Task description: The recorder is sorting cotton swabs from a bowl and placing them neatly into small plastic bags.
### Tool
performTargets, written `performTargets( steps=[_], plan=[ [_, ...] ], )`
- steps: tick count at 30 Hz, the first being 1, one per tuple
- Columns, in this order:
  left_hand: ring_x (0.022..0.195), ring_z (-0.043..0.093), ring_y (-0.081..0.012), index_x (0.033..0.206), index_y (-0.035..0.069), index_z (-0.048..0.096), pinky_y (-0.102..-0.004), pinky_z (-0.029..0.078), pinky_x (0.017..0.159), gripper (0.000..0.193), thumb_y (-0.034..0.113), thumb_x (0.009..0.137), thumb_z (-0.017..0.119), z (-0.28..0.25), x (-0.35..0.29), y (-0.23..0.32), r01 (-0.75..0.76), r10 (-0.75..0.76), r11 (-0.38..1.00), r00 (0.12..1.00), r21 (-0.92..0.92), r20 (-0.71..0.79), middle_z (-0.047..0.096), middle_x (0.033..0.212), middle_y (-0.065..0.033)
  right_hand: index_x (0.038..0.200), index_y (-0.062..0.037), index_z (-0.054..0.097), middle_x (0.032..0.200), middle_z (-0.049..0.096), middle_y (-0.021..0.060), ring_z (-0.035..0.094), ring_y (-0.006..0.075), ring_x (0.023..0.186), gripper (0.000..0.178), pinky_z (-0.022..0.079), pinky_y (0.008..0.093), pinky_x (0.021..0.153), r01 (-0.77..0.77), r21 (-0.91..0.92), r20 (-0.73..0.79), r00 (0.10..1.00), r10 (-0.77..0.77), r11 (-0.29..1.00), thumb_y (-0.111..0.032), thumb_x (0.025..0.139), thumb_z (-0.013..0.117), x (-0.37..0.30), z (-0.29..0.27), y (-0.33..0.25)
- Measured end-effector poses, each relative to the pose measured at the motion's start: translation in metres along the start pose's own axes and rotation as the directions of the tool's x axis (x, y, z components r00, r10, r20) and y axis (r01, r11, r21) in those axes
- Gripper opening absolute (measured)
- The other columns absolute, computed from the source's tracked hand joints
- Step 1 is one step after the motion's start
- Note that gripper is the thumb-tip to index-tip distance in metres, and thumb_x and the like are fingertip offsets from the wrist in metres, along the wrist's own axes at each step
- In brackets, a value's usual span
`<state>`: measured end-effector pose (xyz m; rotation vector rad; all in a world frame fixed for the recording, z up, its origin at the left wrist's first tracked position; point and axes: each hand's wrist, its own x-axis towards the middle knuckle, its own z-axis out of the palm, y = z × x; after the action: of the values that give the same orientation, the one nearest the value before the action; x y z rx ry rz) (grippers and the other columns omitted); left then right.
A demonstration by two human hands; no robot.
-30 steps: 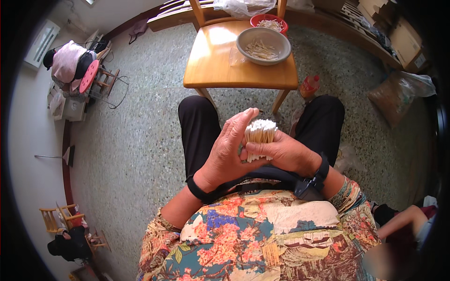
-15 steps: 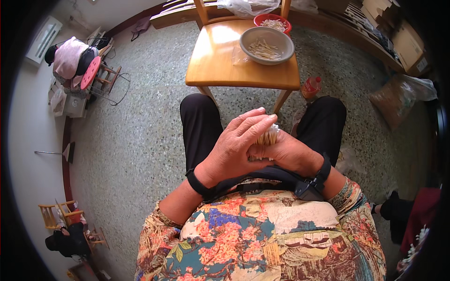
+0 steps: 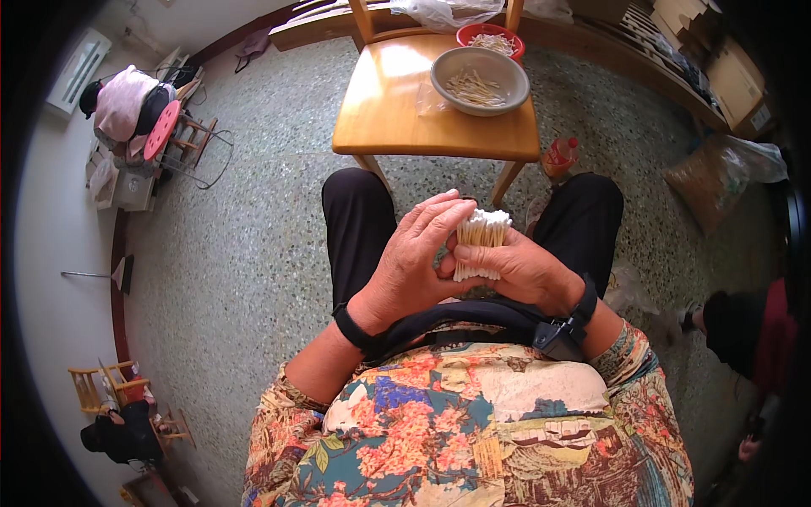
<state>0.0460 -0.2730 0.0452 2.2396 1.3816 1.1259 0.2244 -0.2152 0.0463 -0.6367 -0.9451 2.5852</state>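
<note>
A tight bundle of white cotton swabs point(image 3: 481, 241) stands upright between both hands, above my lap. My right hand point(image 3: 528, 275) wraps its lower part from the right. My left hand point(image 3: 414, 266) presses against the bundle from the left, fingers curled over its near side. On the wooden chair seat point(image 3: 397, 110) ahead sits a grey bowl point(image 3: 480, 80) with loose swabs, and behind it a red bowl point(image 3: 490, 38) with more.
A speckled stone floor lies all around. A red-capped bottle point(image 3: 559, 156) stands by the chair's right leg. A brown sack point(image 3: 718, 182) lies to the right, and another person's dark sleeve point(image 3: 743, 329) shows at the right edge. Small stools and bundled cloth point(image 3: 127, 110) stand at far left.
My left hand covered the top of the bundle half a second ago; it has now slid down and left, and the swab tips show again. Another person at the right edge has shifted.
</note>
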Motion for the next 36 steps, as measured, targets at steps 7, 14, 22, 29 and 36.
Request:
performTargets(
  steps=[7,14,22,29,36],
  plan=[
    [0.123,0.050,-0.0339,0.134,0.007,0.047,-0.0417,0.041,0.104,0.085,0.026,0.061,0.087,0.001,0.003,-0.001,-0.011,0.012,0.999,0.999,-0.030,0.036,0.055,0.128,-0.0146,0.110,-0.0007,0.060,0.095,0.066,0.0078,0.065,0.0163,0.089,0.019,0.053,0.0288,0.078,0.015,-0.060,0.020,1.000,-0.014,0.998,-0.010,0.093,0.062,0.004,-0.006,0.007],
    [0.121,0.052,-0.0332,0.134,0.006,0.047,-0.0412,0.041,0.104,0.086,0.018,0.059,0.088,0.005,-0.002,-0.003,0.023,-0.021,0.993,1.000,-0.118,0.018,0.056,0.128,-0.0137,0.111,-0.0020,0.060,0.095,0.066,0.0072,0.065,0.0163,0.090,0.019,0.054,0.0290,0.079,-0.029,0.001,-0.004,1.000,0.029,1.000,-0.010,0.093,0.063,0.004,-0.006,0.007],
    [0.130,0.044,-0.0327,0.138,0.005,0.044,-0.0434,0.034,0.109,0.096,0.020,0.055,0.089,0.000,0.006,0.006,0.059,-0.060,0.994,0.998,-0.093,-0.008,0.051,0.133,-0.0144,0.111,-0.0023,0.061,0.097,0.066,0.0070,0.064,0.0164,0.091,0.020,0.053,0.0294,0.077,-0.028,-0.087,-0.027,0.999,0.026,0.996,-0.007,0.091,0.063,0.008,-0.012,0.006],
    [0.125,0.049,-0.0318,0.132,0.006,0.049,-0.0433,0.040,0.104,0.084,0.022,0.058,0.085,0.009,0.009,0.002,-0.013,0.005,0.998,0.992,0.064,0.124,0.055,0.128,-0.0141,0.111,-0.0017,0.061,0.104,0.064,0.0069,0.061,0.0162,0.096,0.027,0.051,0.0292,0.081,0.007,-0.208,-0.075,0.997,-0.023,0.978,0.000,0.084,0.063,0.013,-0.011,0.015],
    [0.125,0.048,-0.0342,0.133,0.005,0.048,-0.0427,0.038,0.106,0.084,0.024,0.060,0.086,0.015,0.012,-0.001,0.051,-0.040,0.998,0.977,-0.046,0.209,0.054,0.129,-0.0173,0.112,-0.0021,0.060,0.105,0.063,0.0064,0.061,0.0173,0.098,0.023,0.051,0.0302,0.083,0.001,-0.076,-0.105,0.994,-0.009,0.997,-0.004,0.089,0.063,0.016,-0.023,0.029]
  ],
)
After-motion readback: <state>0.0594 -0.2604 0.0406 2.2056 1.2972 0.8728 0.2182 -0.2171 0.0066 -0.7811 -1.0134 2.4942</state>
